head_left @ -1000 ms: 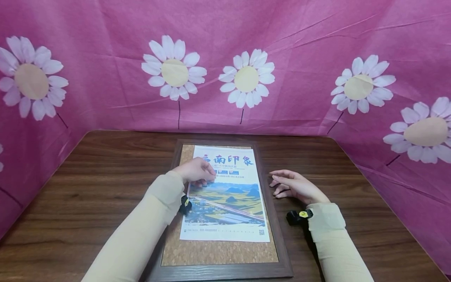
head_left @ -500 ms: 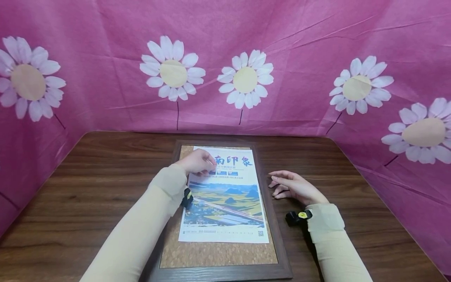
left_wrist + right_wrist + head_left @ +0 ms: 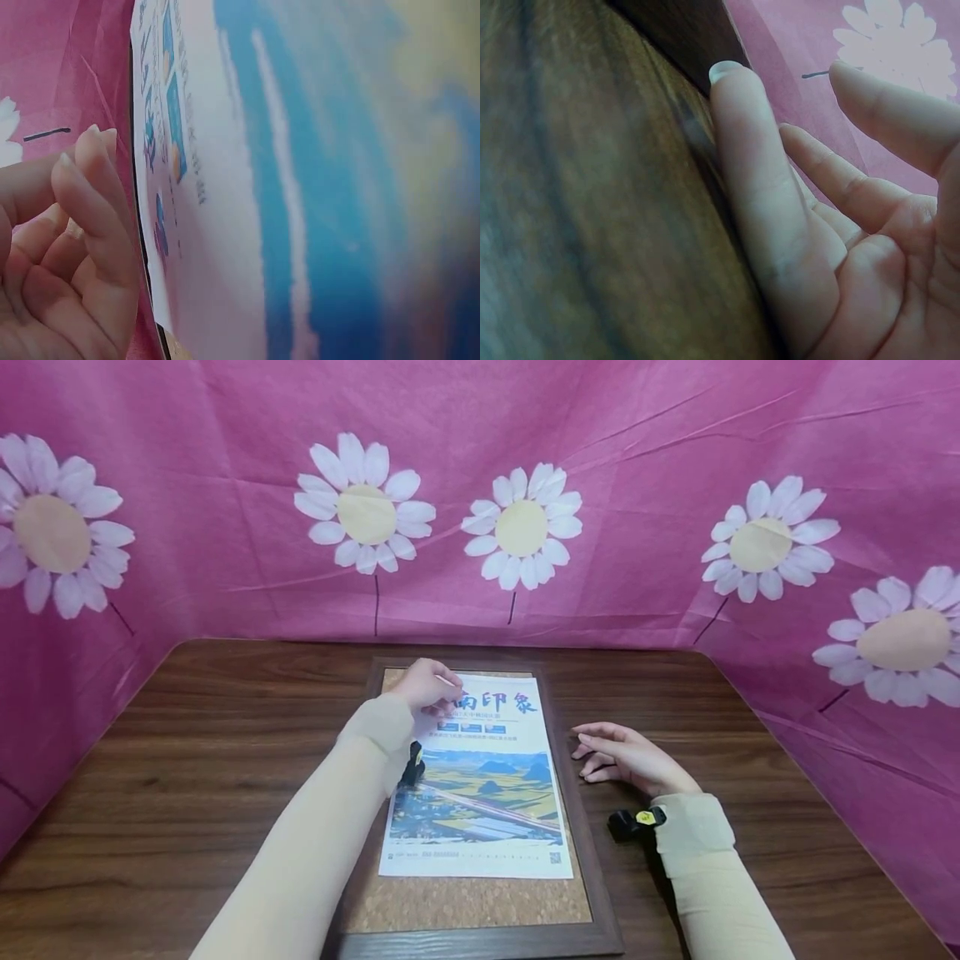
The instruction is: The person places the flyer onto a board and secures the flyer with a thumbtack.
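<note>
A printed poster (image 3: 480,793) with large brush lettering at its top and a landscape picture below lies on the cork board (image 3: 465,902). My left hand (image 3: 427,685) is over its upper left part and covers the first character of the lettering. In the left wrist view, that hand's fingers (image 3: 90,180) are bent with the tips brought together, and no object shows between them. To the right of the frame, my right hand (image 3: 622,756) rests on the table with relaxed fingers and holds nothing. Its fingers (image 3: 754,150) are spread apart in the right wrist view.
A dark wooden frame (image 3: 596,877) borders the cork. Dark wood-grain table (image 3: 187,777) surrounds it. A pink cloth (image 3: 622,435) with white daisies stands as a backdrop around the table's far edge and sides.
My left hand has moved up along the poster's left side, away from me, towards its top left corner. The right hand has stayed in place, and the poster lies as before.
</note>
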`<state>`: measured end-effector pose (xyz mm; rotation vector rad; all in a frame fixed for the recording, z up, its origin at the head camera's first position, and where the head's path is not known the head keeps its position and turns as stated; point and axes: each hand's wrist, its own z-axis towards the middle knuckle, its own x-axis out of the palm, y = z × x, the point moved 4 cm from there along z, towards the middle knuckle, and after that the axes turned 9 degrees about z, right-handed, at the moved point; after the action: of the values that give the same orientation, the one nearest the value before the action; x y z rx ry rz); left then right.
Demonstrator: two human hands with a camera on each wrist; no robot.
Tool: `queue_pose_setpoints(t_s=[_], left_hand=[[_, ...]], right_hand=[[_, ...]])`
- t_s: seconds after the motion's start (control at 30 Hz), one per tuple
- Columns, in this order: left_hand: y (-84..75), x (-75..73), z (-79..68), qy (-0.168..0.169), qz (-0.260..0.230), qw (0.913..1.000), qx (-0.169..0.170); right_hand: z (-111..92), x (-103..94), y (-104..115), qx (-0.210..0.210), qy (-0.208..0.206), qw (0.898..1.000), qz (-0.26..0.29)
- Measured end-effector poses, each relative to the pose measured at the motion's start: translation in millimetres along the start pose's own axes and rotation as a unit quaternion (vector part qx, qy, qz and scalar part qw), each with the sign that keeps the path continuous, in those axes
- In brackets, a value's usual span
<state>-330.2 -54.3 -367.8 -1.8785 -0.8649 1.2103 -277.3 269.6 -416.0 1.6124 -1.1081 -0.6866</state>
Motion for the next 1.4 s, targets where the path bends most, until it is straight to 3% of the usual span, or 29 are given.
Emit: queue_pose_setpoints(t_s=[0.27,0.7,1.0,1.4], left_hand=[[-3.8,-2.7,17.1,-0.023,-0.005,0.9997,0.004],[-8.8,4.4,32.2,0.019,-0.016,0.9993,-0.029],[1.5,7.5,43.9,0.008,0.02,0.9992,-0.032],[2.5,9.2,45.3,-0.004,0.037,0.9985,-0.039]], right_hand=[[-2.5,-1.1,1.4,0.002,-0.009,1.0,0.002],[-1.1,0.2,0.6,-0.003,-0.004,1.0,0.013],[1.3,1.1,-1.9,-0.003,-0.002,1.0,0.02],[-0.4,1.6,-0.8,-0.002,-0.008,1.0,0.022]])
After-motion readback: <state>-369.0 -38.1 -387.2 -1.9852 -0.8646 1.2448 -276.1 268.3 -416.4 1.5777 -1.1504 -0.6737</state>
